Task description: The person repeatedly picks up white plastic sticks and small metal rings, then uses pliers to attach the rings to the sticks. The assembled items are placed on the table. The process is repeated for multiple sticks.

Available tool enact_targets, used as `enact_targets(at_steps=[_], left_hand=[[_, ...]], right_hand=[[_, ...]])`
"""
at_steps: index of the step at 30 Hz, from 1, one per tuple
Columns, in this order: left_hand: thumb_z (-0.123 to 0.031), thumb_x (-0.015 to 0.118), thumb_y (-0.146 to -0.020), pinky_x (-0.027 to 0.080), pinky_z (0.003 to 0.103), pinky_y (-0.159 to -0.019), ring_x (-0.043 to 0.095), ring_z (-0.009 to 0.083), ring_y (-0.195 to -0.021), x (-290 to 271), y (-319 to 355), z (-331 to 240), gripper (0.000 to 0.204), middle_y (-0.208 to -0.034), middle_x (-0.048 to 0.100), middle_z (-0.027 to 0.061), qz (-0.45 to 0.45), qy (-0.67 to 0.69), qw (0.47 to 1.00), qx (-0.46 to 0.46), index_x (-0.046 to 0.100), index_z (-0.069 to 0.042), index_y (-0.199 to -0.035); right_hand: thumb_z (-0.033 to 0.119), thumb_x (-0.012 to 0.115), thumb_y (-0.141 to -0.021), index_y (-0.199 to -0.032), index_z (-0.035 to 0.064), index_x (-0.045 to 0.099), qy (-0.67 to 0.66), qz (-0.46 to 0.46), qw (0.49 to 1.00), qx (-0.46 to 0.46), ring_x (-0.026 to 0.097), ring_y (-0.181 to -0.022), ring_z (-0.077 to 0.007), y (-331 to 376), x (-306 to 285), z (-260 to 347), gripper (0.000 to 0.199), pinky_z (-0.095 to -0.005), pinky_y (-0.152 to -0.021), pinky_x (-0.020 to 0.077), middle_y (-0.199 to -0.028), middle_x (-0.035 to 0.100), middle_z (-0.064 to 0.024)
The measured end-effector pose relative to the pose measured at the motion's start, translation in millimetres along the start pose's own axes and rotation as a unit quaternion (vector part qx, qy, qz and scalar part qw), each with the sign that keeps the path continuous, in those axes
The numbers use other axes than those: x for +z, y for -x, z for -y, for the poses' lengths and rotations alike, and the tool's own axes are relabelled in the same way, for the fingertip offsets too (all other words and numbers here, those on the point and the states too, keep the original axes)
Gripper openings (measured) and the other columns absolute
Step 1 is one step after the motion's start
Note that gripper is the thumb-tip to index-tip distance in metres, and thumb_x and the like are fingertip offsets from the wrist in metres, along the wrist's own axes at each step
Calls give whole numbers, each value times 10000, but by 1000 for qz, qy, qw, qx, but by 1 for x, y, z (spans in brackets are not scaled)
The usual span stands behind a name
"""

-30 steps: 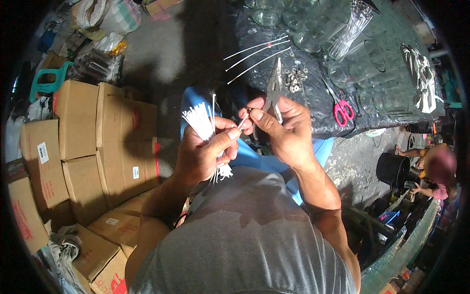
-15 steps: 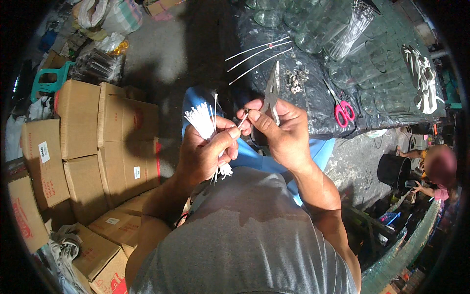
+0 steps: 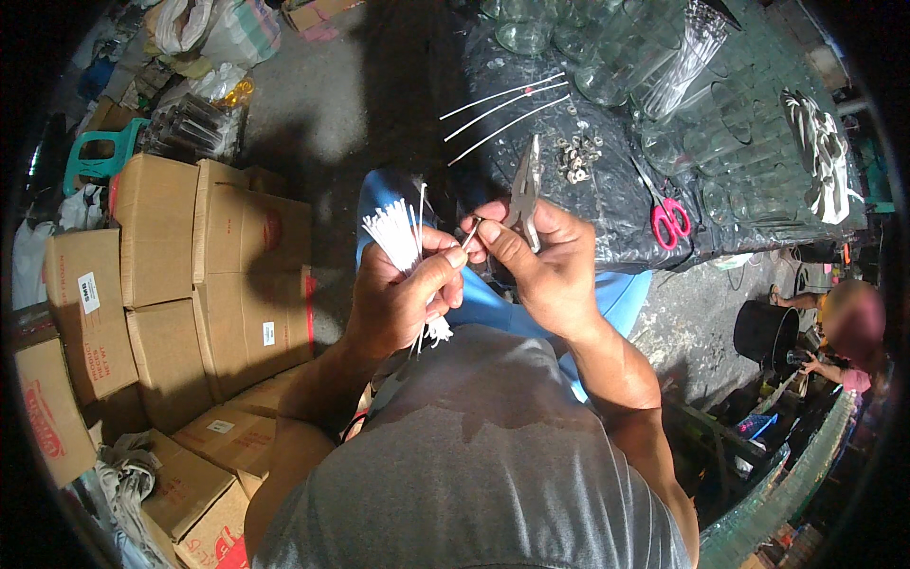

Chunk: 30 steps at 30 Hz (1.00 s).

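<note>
A bundle of white wicks point(image 3: 403, 248) is gripped in the closed left hand point(image 3: 403, 294); just right of it, pliers point(image 3: 524, 194) are clasped by the right hand point(image 3: 545, 270), whose fingertips pinch one wick point(image 3: 470, 234).

A single head-worn fisheye view looks steeply down over the wearer's grey-shirted chest, close onto the left hand point(image 3: 403, 294) and right hand point(image 3: 545, 275) held near the picture's centre. The view faces forward toward a black-covered bench point(image 3: 607, 204), whose near edge crosses just beyond the hands and whose far edge runs out at the top rim. Stacked cardboard boxes point(image 3: 204, 275) fill the left side, and straight lines bow toward the dark circular border.
</note>
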<state>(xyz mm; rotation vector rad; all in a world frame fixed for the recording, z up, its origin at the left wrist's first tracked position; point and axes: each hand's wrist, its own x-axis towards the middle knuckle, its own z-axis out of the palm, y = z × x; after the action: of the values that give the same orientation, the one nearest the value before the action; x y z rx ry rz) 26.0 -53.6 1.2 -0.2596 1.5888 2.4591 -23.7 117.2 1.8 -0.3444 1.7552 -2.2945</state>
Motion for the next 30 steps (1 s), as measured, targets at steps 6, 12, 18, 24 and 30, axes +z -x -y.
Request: enact_targets(at_steps=[6,12,18,24,30], left_hand=[[-89,617,-969,331,218,-419,438,54,-466,5,1,-2,129,-649,599,75,-15,-20,999,28,637,12,-1046],[-88,615,-973,338,222,-423,446,57,-479,0,1,-1,146,-666,600,79,-11,-11,999,34,622,3,-1087],[-67,593,-983,320,229,-417,424,58,-475,-5,1,-3,165,-664,587,78,4,20,998,63,601,-12,-1138],[-76,560,-1000,308,241,-412,445,97,-483,-10,4,-4,168,-681,559,83,20,26,995,91,567,-1,-1150],[-83,586,-1003,322,231,-428,441,61,-483,-2,4,-5,154,-646,566,58,0,1,995,95,604,6,-1127]], right_hand=[[29,705,-931,-1073,-33,706,85,-5,996,-38,653,-817,-72,4,-1,-7,155,-237,-705,532,-876,741,-62],[39,705,-932,-1092,-25,705,78,10,996,-32,653,-817,-76,3,0,-1,173,-237,-699,527,-895,743,-65],[153,737,-920,-1007,-6,599,276,29,961,1,621,-665,-146,6,-10,47,228,-309,-594,469,-760,663,-107],[193,744,-888,-857,-44,582,592,135,792,-62,649,-762,-372,17,-30,74,289,-446,-676,500,-872,644,-225],[146,739,-852,-888,-42,623,596,155,780,-109,631,-780,-411,15,-29,73,224,-483,-689,493,-894,650,-205]])
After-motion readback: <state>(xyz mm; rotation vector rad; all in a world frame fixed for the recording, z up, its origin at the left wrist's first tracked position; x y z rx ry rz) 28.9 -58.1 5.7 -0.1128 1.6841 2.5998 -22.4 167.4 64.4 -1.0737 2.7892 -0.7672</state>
